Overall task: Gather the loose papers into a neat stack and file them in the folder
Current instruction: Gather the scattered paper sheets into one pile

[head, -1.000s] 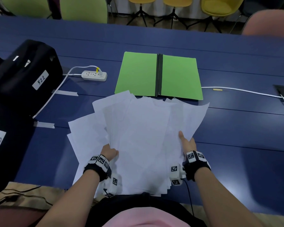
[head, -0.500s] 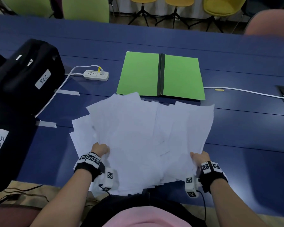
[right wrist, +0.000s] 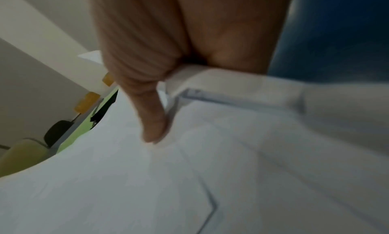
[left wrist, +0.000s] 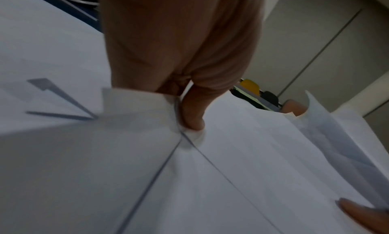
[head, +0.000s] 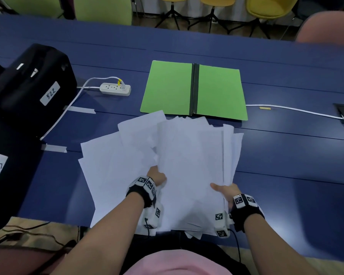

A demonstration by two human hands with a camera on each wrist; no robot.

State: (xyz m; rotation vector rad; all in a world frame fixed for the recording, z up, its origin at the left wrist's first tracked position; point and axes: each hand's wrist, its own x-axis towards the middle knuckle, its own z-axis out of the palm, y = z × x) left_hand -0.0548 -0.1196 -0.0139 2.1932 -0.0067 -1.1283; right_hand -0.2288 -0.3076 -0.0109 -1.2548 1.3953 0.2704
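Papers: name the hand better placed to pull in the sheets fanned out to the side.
Left hand: it grips the papers beside the sheets fanned leftward; right hand holds the squarer edge.

The papers [head: 187, 165] lie fanned on the table [head: 286, 155] at its near edge, just in front of the open folder [head: 195, 90]. The left hand [head: 157, 176] and right hand [head: 224, 190] flank the sheets' near end. Left of the folder sits a power strip [head: 115, 89]; farther left, 2 bags [head: 28, 86].
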